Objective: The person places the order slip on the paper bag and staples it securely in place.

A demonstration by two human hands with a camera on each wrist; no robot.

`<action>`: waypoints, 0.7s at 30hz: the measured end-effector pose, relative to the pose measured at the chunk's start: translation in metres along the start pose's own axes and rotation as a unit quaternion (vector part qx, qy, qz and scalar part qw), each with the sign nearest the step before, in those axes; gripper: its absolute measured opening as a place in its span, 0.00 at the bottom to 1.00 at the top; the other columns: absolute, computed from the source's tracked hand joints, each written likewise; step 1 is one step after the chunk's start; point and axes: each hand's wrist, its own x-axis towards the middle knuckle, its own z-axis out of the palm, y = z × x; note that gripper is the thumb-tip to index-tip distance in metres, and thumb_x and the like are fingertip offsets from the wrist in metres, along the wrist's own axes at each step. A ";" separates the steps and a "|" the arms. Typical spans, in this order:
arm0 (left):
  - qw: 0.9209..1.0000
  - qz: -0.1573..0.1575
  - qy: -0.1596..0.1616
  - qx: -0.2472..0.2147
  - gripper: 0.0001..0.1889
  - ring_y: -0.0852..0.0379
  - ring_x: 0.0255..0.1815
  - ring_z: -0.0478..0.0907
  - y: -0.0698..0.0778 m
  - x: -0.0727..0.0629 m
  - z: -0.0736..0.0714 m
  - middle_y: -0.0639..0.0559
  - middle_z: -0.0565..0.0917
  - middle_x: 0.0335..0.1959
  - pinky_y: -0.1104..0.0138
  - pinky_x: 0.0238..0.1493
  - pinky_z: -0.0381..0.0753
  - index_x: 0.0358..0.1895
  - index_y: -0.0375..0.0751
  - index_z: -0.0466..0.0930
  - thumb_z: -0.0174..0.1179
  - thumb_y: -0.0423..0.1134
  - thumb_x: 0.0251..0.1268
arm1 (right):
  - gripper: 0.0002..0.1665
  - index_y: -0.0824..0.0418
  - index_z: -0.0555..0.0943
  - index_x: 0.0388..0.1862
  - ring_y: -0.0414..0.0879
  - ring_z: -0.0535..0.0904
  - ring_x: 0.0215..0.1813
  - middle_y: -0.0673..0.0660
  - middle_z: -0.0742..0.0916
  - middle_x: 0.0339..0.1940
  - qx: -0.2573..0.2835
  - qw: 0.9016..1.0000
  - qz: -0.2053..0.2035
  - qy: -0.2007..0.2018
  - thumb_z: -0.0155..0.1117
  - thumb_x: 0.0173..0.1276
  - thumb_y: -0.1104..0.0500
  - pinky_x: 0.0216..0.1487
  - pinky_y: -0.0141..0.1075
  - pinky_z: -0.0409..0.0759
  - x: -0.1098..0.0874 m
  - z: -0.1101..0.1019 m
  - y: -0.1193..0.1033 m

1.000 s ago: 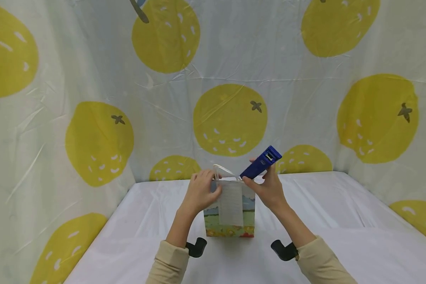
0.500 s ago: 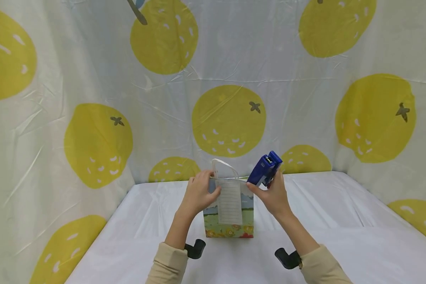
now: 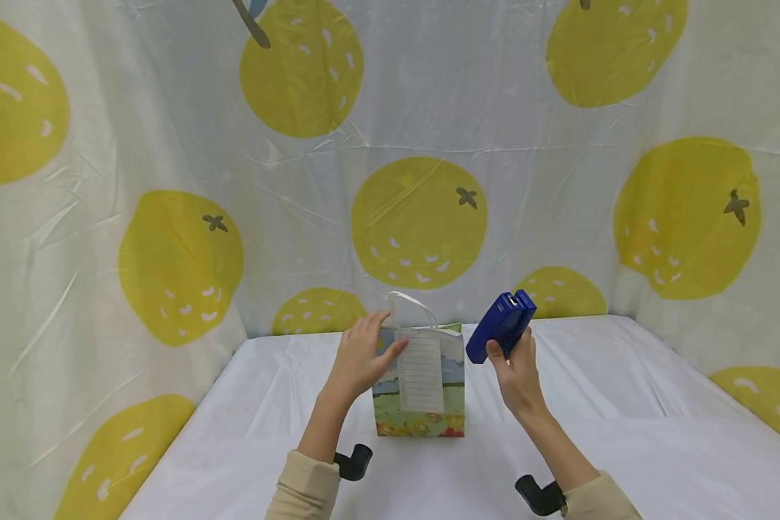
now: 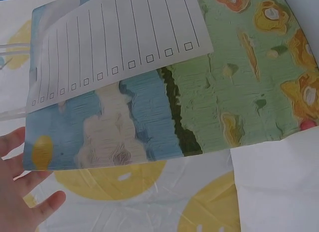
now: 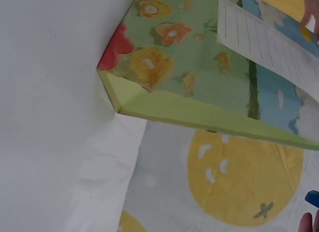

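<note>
A small paper gift bag [image 3: 453, 397] with a painted meadow stands upright in the head view, a lined white tag [image 3: 420, 375] over its front. White cord handles [image 3: 408, 295] rise from its top. My left hand [image 3: 356, 355] is at the bag's upper left edge; the left wrist view shows its fingers spread, some partly behind the edge, the thumb apart from it. Right of the bag, my right hand [image 3: 520, 375] grips a blue stapler [image 3: 494, 332] in the air, tilted with its metal-slotted end up. Only a blue corner [image 5: 313, 198] of it shows in the right wrist view.
A white cloth [image 3: 234, 448] covers the table under the bag. Behind and at both sides hangs a pale curtain [image 3: 299, 231] printed with yellow fruit. Black wrist mounts [image 3: 354, 462] sit on both forearms.
My right hand has moved right and slightly down with the stapler, away from the bag's top, turning it. The left thumb and fingers have loosened at the bag's edge. The bag stays put.
</note>
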 end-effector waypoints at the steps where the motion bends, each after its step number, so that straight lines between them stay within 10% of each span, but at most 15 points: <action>1: 1.000 0.000 0.003 -0.002 0.33 0.46 0.65 0.63 -0.001 -0.001 0.000 0.45 0.67 0.64 0.48 0.62 0.60 0.66 0.43 0.61 0.48 0.59 0.63 | 0.30 0.70 0.54 0.64 0.37 0.61 0.55 0.67 0.68 0.55 -0.004 1.000 0.009 0.001 0.51 0.67 0.62 0.54 0.27 0.62 -0.001 -0.001 0.000; 16: 0.994 0.040 0.101 -0.022 0.29 0.45 0.66 0.60 -0.017 -0.011 0.001 0.46 0.65 0.66 0.45 0.62 0.57 0.63 0.46 0.65 0.43 0.59 0.65 | 0.31 0.66 0.60 0.56 0.26 0.68 0.30 0.60 0.78 0.42 -0.052 0.993 0.099 0.047 0.64 0.59 0.60 0.29 0.21 0.69 -0.012 -0.014 0.012; 21: 0.992 0.056 0.115 -0.011 0.25 0.45 0.65 0.63 -0.023 -0.015 0.000 0.44 0.67 0.64 0.45 0.62 0.58 0.62 0.45 0.68 0.46 0.53 0.66 | 0.28 0.68 0.60 0.53 0.33 0.72 0.39 0.63 0.78 0.42 -0.079 0.988 0.116 0.058 0.62 0.61 0.59 0.35 0.24 0.72 -0.017 -0.019 0.016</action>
